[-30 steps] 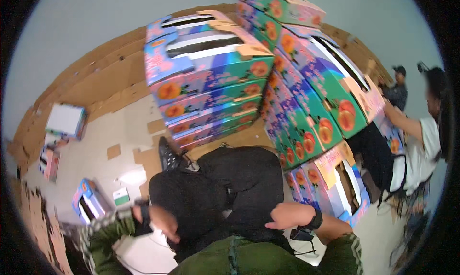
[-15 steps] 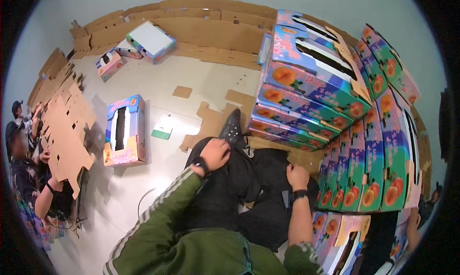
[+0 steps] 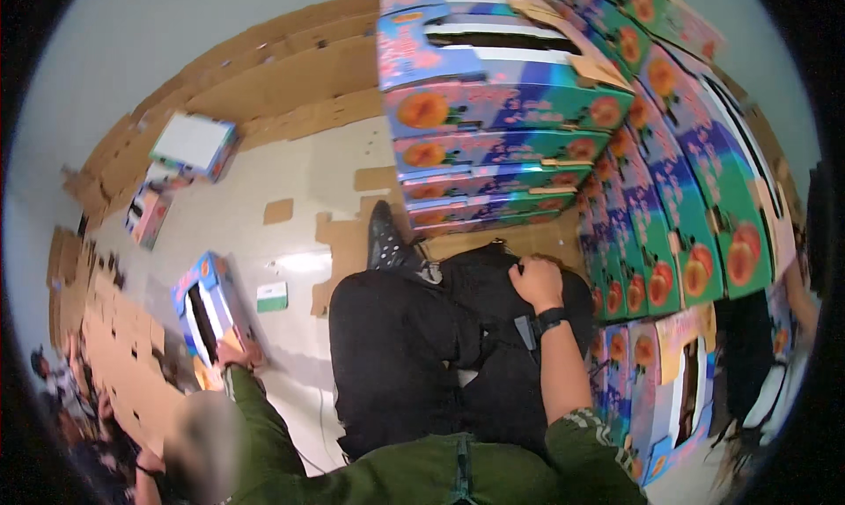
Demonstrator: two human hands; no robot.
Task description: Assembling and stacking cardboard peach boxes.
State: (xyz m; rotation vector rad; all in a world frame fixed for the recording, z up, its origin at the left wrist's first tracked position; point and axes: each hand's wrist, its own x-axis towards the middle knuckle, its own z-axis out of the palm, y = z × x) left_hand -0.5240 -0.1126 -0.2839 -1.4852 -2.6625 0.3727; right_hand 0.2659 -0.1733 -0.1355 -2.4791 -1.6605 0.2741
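Observation:
On the floor to my left lies a colourful cardboard fruit box [image 3: 231, 307] with a long slot in its top, tilted in view. My left hand [image 3: 239, 355] has its fingers on the near end of that box, gripping its edge; motion blurs them a little. My right hand [image 3: 539, 283] rests on my right knee, holding nothing, its fingers laid over the black trousers. A dark strap circles that wrist. Both my knees are bent as I sit.
Tall stacks of fruit boxes [image 3: 502, 109] and slanted rows [image 3: 687, 206] stand ahead and right. Cardboard sheets [image 3: 264, 91] line the wall. A small green-and-white card [image 3: 272, 296] and cardboard scraps [image 3: 279, 211] lie on the floor. A person at far left is beside a large cardboard sheet [image 3: 123, 355].
My left hand has left my left knee and reached down left to the fruit box. My view has turned, and the right hand stays on the right knee.

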